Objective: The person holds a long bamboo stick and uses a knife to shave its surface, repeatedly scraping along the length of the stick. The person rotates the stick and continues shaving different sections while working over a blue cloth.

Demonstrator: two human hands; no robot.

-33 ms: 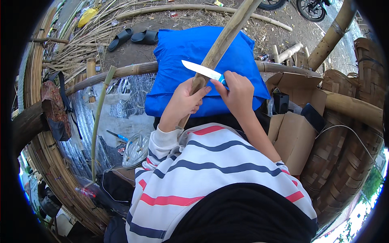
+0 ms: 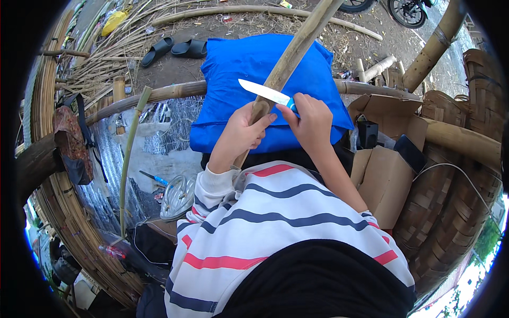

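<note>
A long wooden pole (image 2: 291, 58) slants from my lap up past the top edge of the view, over a blue cloth-covered cushion (image 2: 222, 69). My left hand (image 2: 241, 132) is wrapped round its lower part. My right hand (image 2: 312, 119) grips the blue handle of a knife (image 2: 265, 92), just right of the pole. The bright blade lies across the pole above my left hand, its tip pointing left and slightly up. Whether the edge bites into the wood cannot be made out.
An open cardboard box (image 2: 382, 175) with a phone (image 2: 409, 153) stands at my right, near woven baskets (image 2: 440, 212). On the left lie a second blue-handled knife (image 2: 155, 178) and coiled clear tubing (image 2: 178, 197). A bamboo rail (image 2: 154, 95) runs behind the cushion; dark sandals (image 2: 190, 49) lie beyond.
</note>
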